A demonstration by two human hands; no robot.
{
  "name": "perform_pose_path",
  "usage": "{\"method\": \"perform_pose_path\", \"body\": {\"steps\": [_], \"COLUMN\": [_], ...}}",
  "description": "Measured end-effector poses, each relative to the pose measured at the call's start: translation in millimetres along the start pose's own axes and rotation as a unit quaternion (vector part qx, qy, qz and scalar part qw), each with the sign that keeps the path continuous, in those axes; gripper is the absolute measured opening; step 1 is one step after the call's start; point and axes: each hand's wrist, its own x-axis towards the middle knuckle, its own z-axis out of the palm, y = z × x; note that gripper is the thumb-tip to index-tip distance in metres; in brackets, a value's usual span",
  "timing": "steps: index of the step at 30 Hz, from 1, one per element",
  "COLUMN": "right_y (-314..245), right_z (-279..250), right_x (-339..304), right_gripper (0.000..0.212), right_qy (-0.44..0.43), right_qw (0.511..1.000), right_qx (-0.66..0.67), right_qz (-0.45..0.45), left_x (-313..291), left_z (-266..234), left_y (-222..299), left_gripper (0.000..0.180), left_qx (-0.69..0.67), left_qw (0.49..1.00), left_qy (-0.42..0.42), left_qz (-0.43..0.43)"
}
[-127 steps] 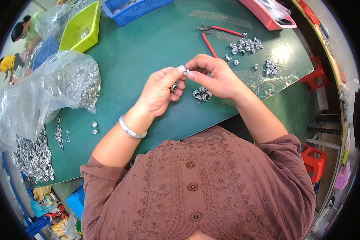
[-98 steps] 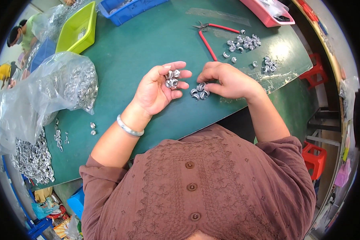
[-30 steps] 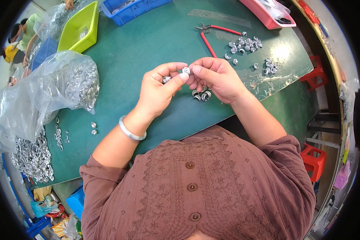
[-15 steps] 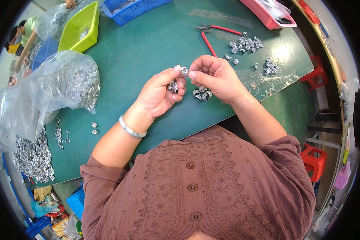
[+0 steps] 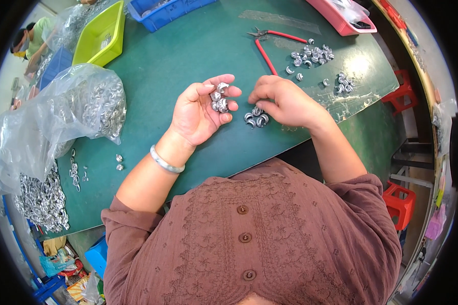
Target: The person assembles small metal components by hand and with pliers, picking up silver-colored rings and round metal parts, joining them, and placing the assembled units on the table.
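My left hand [image 5: 196,112] is turned palm up, fingers loosely curled around several shiny silver beads [image 5: 219,98], some crescent-shaped. The fingers cup these beads rather than pinch them. To its right, my right hand [image 5: 287,101] is palm down with bent fingers over a small cluster of similar crescent beads [image 5: 257,120] on the green table [image 5: 188,56]. Its thumb and fingertips come down at the cluster's upper edge; whatever lies between them is too small or hidden to make out.
Red-handled pliers [image 5: 264,51] lie beyond my right hand, beside more crescent beads [image 5: 313,55]. Plastic bags of metal parts [image 5: 104,107] and a pile of silver clasps [image 5: 43,198] occupy the left. Green [image 5: 99,43], blue [image 5: 160,18] and pink bins [image 5: 341,23] stand behind. Another person works far left.
My hands have parted: the right moved down to the bead cluster, and the left opened its pinch. The bead held between both hands now appears to rest among those in my left hand.
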Motion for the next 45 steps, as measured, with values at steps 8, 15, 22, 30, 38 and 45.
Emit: {"method": "perform_pose_path", "body": {"steps": [8, 15, 22, 30, 38, 45], "right_y": [-2.6, -4.0, -6.6, 8.4, 2.2, -6.5], "right_z": [1.1, 1.8, 4.4, 16.4, 4.9, 5.5], "right_x": [-2.8, 0.7, 4.6, 3.0, 6.7, 7.9], "right_gripper": [0.017, 0.011, 0.009, 0.005, 0.009, 0.019], "right_qy": [-0.04, -0.031, -0.009, 0.08, 0.005, 0.045], "right_qw": [0.997, 0.955, 0.89, 0.965, 0.934, 0.868], "right_qx": [-0.055, 0.276, 0.417, 0.243, 0.309, 0.484], "right_qz": [-0.024, 0.103, 0.184, 0.063, 0.181, 0.104], "left_x": [0.7, -0.3, -1.3, -2.0, -1.8, -1.8], "left_z": [-2.8, 3.9, 9.9, 12.7, 11.7, 13.4], "left_y": [-4.0, -6.8, -7.7, -7.9, -7.9, -8.4], "left_gripper": [0.02, 0.013, 0.014, 0.013, 0.012, 0.013], "left_qx": [0.056, 0.167, 0.232, 0.273, 0.277, 0.268], "left_qw": [0.998, 0.981, 0.965, 0.952, 0.95, 0.953], "left_qy": [0.041, 0.094, 0.124, 0.139, 0.14, 0.139], "left_qz": [0.008, 0.012, -0.001, -0.011, -0.016, -0.022]}}
